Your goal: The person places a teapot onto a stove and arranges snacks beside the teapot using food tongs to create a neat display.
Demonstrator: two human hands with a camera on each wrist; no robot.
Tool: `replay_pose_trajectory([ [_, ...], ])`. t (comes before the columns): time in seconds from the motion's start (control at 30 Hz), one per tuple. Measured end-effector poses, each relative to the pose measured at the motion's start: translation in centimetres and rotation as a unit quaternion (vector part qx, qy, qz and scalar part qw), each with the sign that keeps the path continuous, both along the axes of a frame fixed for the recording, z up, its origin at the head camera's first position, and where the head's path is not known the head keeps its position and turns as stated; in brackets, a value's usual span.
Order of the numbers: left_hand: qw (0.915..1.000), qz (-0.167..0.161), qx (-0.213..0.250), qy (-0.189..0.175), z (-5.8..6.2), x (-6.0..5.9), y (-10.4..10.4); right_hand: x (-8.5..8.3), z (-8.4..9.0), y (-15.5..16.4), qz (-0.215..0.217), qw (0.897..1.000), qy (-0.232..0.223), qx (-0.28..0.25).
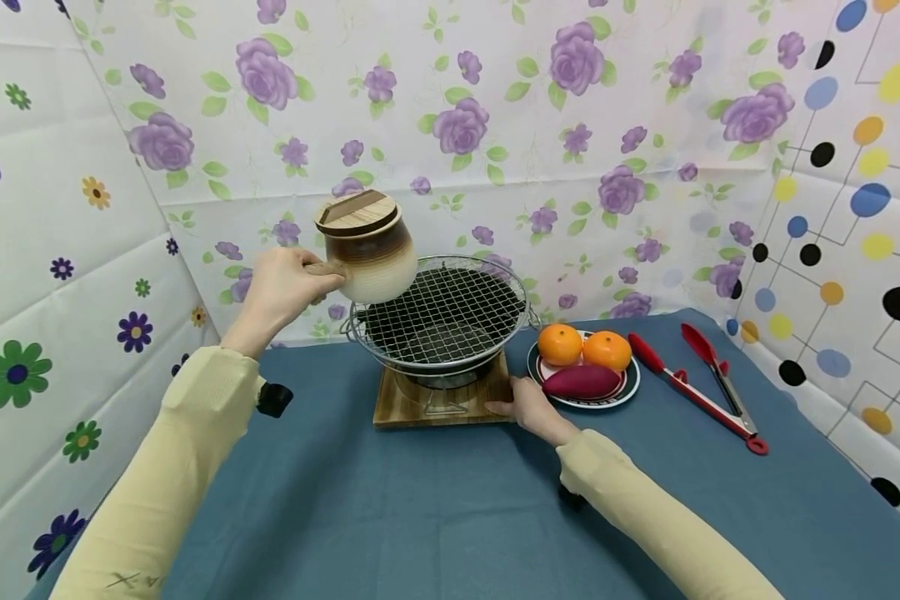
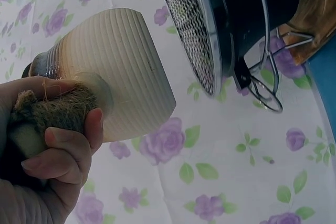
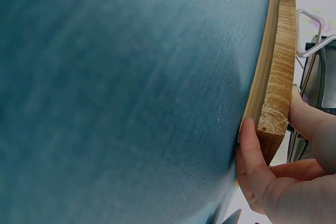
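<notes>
**Clay pot held over the grill, board steadied below**

The fingers (image 2: pixel 63 148) of the left hand (image 1: pixel 285 287) are curled tight round a stubby side handle wrapped in rough twine (image 2: pixel 52 111), and by that handle alone they carry the ceramic pot (image 1: pixel 371 258) in the air, just above the left rim of the wire grill (image 1: pixel 442 312). The pot is squat and ribbed, cream at the belly and glazed brown toward the neck, with a flat wooden lid (image 1: pixel 356 211) sitting loose on top. It looks heavy for its size, and brittle; hung off one short handle it will want to tip, so the twine is the sensible place to grip, since the glaze would be slick. The lid could slide if the pot leans.

The right hand (image 1: pixel 528 408) lies low, its fingers (image 3: pixel 252 153) fairly straight and pressed against the edge of the thick wooden board (image 1: pixel 401 408) under the grill, pinching nothing. The board is stiff, grainy, square-cut.

Beside it on the blue cloth worktop (image 1: pixel 420 517) sit a plate (image 1: pixel 630 387) with two oranges (image 1: pixel 560 344) and a purple sweet potato (image 1: pixel 583 382), then red tongs (image 1: pixel 701 383)
</notes>
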State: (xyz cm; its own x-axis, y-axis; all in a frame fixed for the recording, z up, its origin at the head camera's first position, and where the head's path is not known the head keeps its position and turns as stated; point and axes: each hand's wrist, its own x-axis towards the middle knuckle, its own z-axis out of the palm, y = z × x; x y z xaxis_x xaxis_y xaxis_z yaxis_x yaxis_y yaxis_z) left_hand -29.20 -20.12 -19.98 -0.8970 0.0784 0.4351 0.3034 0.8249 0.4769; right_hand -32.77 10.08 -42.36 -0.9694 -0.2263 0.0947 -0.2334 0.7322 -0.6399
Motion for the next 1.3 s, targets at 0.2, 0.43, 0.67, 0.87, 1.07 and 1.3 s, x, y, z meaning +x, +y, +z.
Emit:
replay_pose_trajectory([
  [0.2,1.0000,-0.003,0.004,0.000,-0.4,-0.8,0.9,0.0,0.0,-0.1,-0.001,1.000,0.008,0.007],
  [0.43,1.0000,-0.008,-0.003,-0.002,-0.7,-1.7,1.6,0.0,0.0,0.0,0.002,1.000,0.014,0.006],
  [0.67,0.9998,-0.007,0.006,-0.015,-1.0,-2.4,2.5,0.0,-0.1,0.0,0.002,1.000,0.004,-0.003],
  [0.87,0.9997,-0.005,0.000,-0.023,-1.2,-2.9,3.0,0.1,0.0,0.0,-0.001,1.000,-0.004,-0.009],
  [1.07,0.9997,-0.009,0.006,-0.023,-1.5,-3.1,3.4,0.1,0.1,-0.1,-0.006,1.000,-0.005,-0.004],
  [1.3,0.9998,-0.011,0.002,-0.014,-1.8,-3.6,3.5,0.4,0.3,-0.1,-0.001,1.000,0.014,0.005],
])
